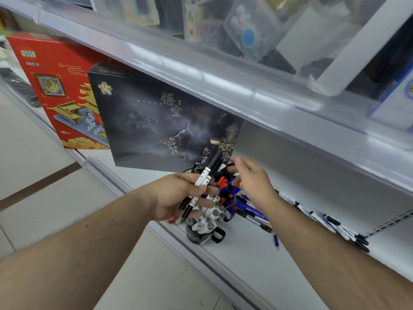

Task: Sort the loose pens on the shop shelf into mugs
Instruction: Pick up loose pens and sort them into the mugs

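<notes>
A black-and-white marker [202,184] is gripped in the left hand [178,195] at centre frame, above a mug [201,233] filled with grey-capped pens. The right hand [252,180] is held relaxed over red and blue pens, apparently grasping nothing. "QS08" is printed on the red box [55,86] at upper left; "BLACK" is legible on the dark box [156,121].

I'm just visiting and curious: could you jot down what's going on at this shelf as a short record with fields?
Place: white shop shelf
Left hand: grips a black-and-white marker, tilted
Right hand: reaches over the mugs, fingers loosely curled; whether it holds anything is unclear
Front mug: dark, full of grey-capped markers
Behind it: red and blue pens standing bunched
Unsorted: loose pens lying on the shelf to the right
Backdrop: dark box, red box
</notes>
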Demonstrator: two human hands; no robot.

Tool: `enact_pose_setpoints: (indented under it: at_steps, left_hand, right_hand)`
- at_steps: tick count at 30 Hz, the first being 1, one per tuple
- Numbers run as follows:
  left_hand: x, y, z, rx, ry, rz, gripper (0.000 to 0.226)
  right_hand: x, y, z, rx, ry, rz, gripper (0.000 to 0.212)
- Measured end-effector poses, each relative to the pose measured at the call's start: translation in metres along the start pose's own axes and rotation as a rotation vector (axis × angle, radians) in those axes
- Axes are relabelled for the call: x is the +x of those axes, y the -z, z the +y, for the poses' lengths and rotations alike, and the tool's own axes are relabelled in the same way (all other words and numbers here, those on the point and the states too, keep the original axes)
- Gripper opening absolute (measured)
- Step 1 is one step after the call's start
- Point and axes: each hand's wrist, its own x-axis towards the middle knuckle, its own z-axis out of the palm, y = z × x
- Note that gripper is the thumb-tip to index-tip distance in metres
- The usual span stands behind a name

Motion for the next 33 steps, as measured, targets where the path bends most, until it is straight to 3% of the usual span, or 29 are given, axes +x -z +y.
enact_pose_setpoints:
  at_steps: [3,8,14,17,22,27,33]
  left_hand:
    - [-0.003,-0.021,0.0,0.035,0.037,-0.106,0.021]
    - [-0.004,-0.065,-0.003,0.136,0.071,-0.247,0.022]
    - [-0.005,-0.137,-0.01,0.328,0.146,-0.402,0.024]
    - [-0.002,-0.177,-0.016,0.416,0.169,-0.49,0.022]
    - [0.005,-0.246,-0.028,0.586,0.153,-0.477,0.029]
    - [0.017,-0.31,-0.041,0.49,0.084,-0.478,0.015]
    - [0.037,-0.369,-0.065,0.414,0.036,-0.351,0.005]
  right_hand:
    - [-0.033,0.023,-0.019,0.263,-0.053,-0.088,0.025]
    - [-0.075,0.059,-0.015,0.172,-0.036,-0.059,0.032]
    - [-0.12,0.122,0.001,0.234,-0.113,-0.023,0.03]
    - [-0.142,0.152,0.009,0.15,-0.12,0.075,0.019]
    - [-0.167,0.219,0.03,0.164,-0.269,0.234,0.013]
    - [-0.197,0.287,0.057,0.204,-0.354,0.358,0.007]
    - [-0.232,0.379,0.108,0.311,-0.431,0.712,0.02]
